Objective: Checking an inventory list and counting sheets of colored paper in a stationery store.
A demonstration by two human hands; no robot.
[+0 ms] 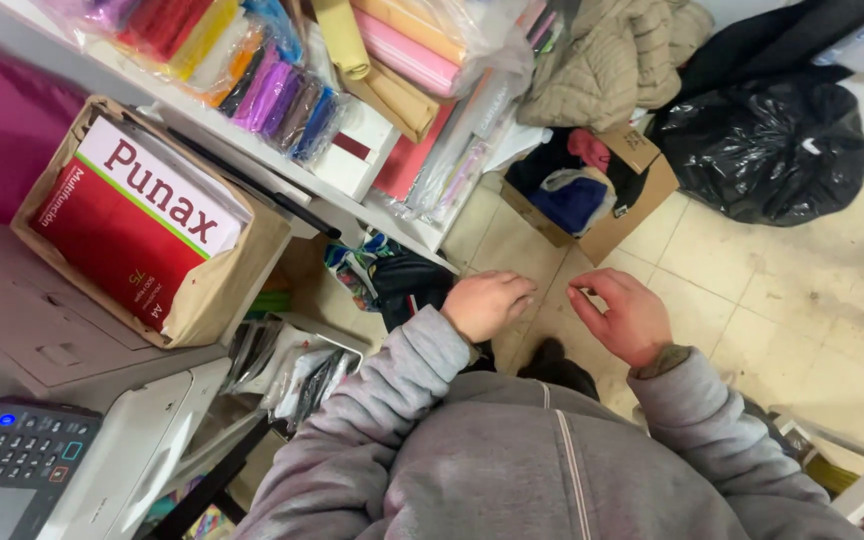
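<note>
Both hands up in front of the chest, over the tiled floor (772, 290), fingertips close together but apart. Left hand (487, 303) loosely curled, right hand (624, 315) half open with fingers bent. If anything small is pinched between them, can't tell; nothing visible.

Nearest stuff: cardboard box of clothes (592, 190) on the floor just ahead, black bin bag (767, 145) beside it. To the left, a box holding a red paper ream (142, 225) sits on the printer (82, 400), tilted, overhanging a little.

Risks as I read it: left sleeve is near that box, so an elbow swing could nudge it off. Floor clutter close to the feet is a trip hazard. Bagged paper rolls (282, 85) on the shelf (352, 200) overhang the edge and could slide.
</note>
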